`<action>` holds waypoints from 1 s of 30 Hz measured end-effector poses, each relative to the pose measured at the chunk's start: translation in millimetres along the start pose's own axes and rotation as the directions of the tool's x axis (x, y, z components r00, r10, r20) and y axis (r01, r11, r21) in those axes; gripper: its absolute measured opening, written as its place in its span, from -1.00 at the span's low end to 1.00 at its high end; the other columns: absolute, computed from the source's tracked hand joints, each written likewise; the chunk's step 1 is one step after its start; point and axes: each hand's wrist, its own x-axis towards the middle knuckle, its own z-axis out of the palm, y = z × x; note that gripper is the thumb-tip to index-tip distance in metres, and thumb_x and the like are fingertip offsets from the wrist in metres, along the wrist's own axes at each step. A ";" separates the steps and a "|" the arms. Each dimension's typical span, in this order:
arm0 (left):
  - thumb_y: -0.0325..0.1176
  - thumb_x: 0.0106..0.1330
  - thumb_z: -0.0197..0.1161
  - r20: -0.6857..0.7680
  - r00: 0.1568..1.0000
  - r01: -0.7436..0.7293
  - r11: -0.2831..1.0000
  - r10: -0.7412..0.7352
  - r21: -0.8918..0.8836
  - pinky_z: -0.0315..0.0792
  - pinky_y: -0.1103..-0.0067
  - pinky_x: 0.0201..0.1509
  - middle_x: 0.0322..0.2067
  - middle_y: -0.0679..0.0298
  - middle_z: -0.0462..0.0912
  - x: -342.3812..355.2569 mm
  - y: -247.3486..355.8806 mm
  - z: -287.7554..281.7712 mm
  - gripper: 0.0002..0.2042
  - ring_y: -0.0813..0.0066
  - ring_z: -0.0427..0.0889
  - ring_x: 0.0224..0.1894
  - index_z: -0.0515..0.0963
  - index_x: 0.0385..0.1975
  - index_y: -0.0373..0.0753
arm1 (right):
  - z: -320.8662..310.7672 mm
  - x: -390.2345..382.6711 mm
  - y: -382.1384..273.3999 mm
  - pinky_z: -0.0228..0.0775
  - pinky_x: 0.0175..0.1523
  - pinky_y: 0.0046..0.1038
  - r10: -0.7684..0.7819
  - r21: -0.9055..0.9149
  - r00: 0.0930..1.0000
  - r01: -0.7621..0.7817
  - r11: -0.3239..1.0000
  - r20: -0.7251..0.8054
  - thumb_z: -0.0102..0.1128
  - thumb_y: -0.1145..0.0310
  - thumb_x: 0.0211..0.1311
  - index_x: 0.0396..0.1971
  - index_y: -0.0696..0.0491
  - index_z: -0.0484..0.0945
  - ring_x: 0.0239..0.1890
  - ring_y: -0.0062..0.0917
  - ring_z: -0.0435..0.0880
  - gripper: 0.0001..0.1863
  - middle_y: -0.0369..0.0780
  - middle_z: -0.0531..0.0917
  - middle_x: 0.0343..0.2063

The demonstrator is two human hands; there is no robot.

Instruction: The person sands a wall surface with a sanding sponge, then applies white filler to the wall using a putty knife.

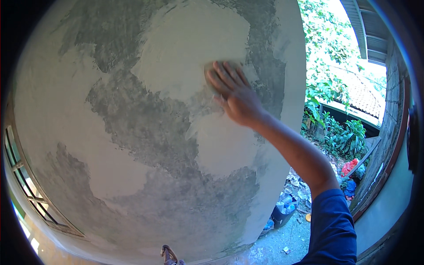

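My right hand [234, 95] lies on the upper right part of a wall [154, 115], its fingers stretched out and slightly spread. Beneath the fingers it presses a thin grey-brown piece of sandpaper [207, 76] against the surface; only a margin of the sheet shows, slightly blurred. Pale, smooth filler patches [194, 39] cover much of the wall, with rough darker grey areas between them. Fine scuffed marks surround the hand. My right arm, in a dark blue sleeve, reaches up from the lower right. I do not see my left hand.
The wall ends in a vertical edge on the right. Beyond it are a dark bucket [282, 215] with containers, litter on the ground, green plants [349, 137] and a block wall. A barred window [31, 185] sits at left. A small brown curved object [168, 254] shows at the bottom.
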 end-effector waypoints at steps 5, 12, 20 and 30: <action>-0.53 0.16 0.22 -0.178 0.928 0.275 0.924 -0.328 -0.267 0.24 0.43 0.09 -0.08 0.20 0.36 -16.5 1.3 13.3 -0.59 0.36 0.32 0.02 0.28 0.01 -0.29 | -18.6 73.4 71.5 -0.36 0.42 -0.20 -0.001 -0.133 0.977 -0.028 0.991 -0.211 -0.21 0.12 0.36 0.31 -0.04 0.05 0.40 -0.28 -0.12 -0.44 -0.15 0.00 0.35; -0.46 0.20 0.23 -0.021 0.991 0.135 0.991 -0.134 0.017 0.25 0.46 0.04 -0.14 0.24 0.34 9.9 49.2 17.1 -0.67 0.41 0.32 -0.06 0.29 -0.08 -0.24 | 3.8 21.2 10.8 -0.34 0.41 -0.18 0.061 -0.075 0.989 -0.072 0.995 -0.138 -0.18 0.15 0.35 0.31 -0.02 0.05 0.40 -0.27 -0.12 -0.43 -0.12 0.02 0.34; -0.44 0.24 0.13 -0.117 0.988 0.109 0.992 -0.100 0.071 0.18 0.38 0.11 0.03 -0.03 0.31 57.1 62.5 68.4 -0.80 0.20 0.30 0.09 0.26 -0.23 -0.26 | 50.0 -183.8 -55.2 -0.31 0.43 -0.21 -0.424 0.214 0.811 0.367 0.905 0.403 -0.11 0.33 0.18 0.35 -0.10 -0.06 0.39 -0.39 -0.05 -0.30 -0.26 -0.02 0.37; -0.42 0.27 0.04 -0.045 0.995 0.094 0.988 -0.089 0.121 -0.09 0.23 0.34 0.21 -0.28 0.15 86.0 66.2 156.0 -0.83 -0.03 0.10 0.32 0.19 -0.31 -0.28 | 34.3 -138.0 -21.1 -0.39 0.42 -0.14 -0.009 0.076 0.991 -0.002 0.997 0.137 0.12 0.19 0.03 0.31 -0.16 0.08 0.38 -0.41 -0.01 -0.23 -0.29 0.08 0.34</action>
